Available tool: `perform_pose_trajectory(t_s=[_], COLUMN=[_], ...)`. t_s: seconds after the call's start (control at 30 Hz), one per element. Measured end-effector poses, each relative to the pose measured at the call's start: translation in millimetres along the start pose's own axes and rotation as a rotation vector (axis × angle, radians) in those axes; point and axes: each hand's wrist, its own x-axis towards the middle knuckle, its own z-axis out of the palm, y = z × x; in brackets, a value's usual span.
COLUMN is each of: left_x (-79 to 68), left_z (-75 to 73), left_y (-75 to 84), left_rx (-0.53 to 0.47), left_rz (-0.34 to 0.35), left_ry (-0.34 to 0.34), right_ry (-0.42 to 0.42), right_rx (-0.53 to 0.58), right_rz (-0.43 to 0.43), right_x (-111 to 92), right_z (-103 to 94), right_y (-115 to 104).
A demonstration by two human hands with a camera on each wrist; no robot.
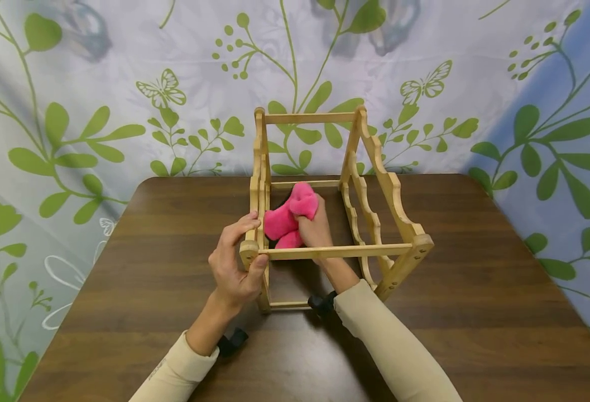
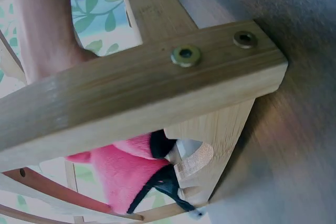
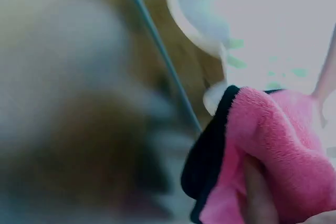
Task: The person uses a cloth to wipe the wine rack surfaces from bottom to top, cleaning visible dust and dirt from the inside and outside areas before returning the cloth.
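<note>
A light wooden rack [image 1: 308, 118] with wavy-edged side rails stands on a brown table. At its front left corner my left hand [image 1: 236, 261] grips the frame, thumb by the front bar and fingers over the side rail. My right hand [image 1: 316, 226] reaches under the front top bar into the rack. It holds a bunched pink cloth [image 1: 281, 222] with a dark edging, against the inside of the left side. The pink cloth [image 3: 273, 135] hides part of the right fingers in the right wrist view. Past a bolted wooden post, the left wrist view shows the cloth [image 2: 126, 171] too.
The brown wooden table [image 1: 475, 268] extends on both sides of the rack. Behind it hangs a pale curtain [image 1: 295, 61] printed with green leaves and butterflies. A dark wrist strap [image 1: 233, 341] sits on the left wrist, with another [image 1: 322, 305] at the right.
</note>
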Motion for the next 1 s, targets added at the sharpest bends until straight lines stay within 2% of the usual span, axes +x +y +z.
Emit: perform_pose_trajectory(t_s=[0.1,0.17,0.37,0.47,0.6,0.7,0.83,0.93,1.0], left_x=[1.5,2.4,3.6,3.6,3.0,3.1,3.2,3.3,3.8], left_z=[-2.4,-3.7,-3.3,-2.2,-1.3,-1.6,-2.4,-2.7,-3.0], left_y=[0.0,-0.2,-0.6,-1.4,-2.6,-3.4,-4.4,-5.2,-5.9], left_rx=[-0.001,-0.008,-0.021,-0.024,-0.038,-0.036,-0.034,-0.037,-0.031], left_rz=[0.004,0.004,0.007,0.017,0.024,0.029,0.035,0.039,0.044], left_ry=[0.005,0.002,-0.017,-0.028,-0.038,-0.037,-0.036,-0.037,-0.034], right_ry=[0.09,0.072,0.105,0.014,-0.133,-0.174,-0.221,-0.251,-0.263], right_rx=[-0.003,0.04,0.172,0.265,0.297,0.266,0.248,0.281,0.316], right_rz=[-0.001,-0.002,0.071,0.078,0.105,0.14,0.121,0.118,0.147], right_x=[15,25,48,57,65,69,75,78,79], right_z=[0.4,3.1,22.0,31.3,38.1,41.3,46.8,50.1,51.0], right_y=[-5,-8,-7,-6,-4,-3,-1,2,3])
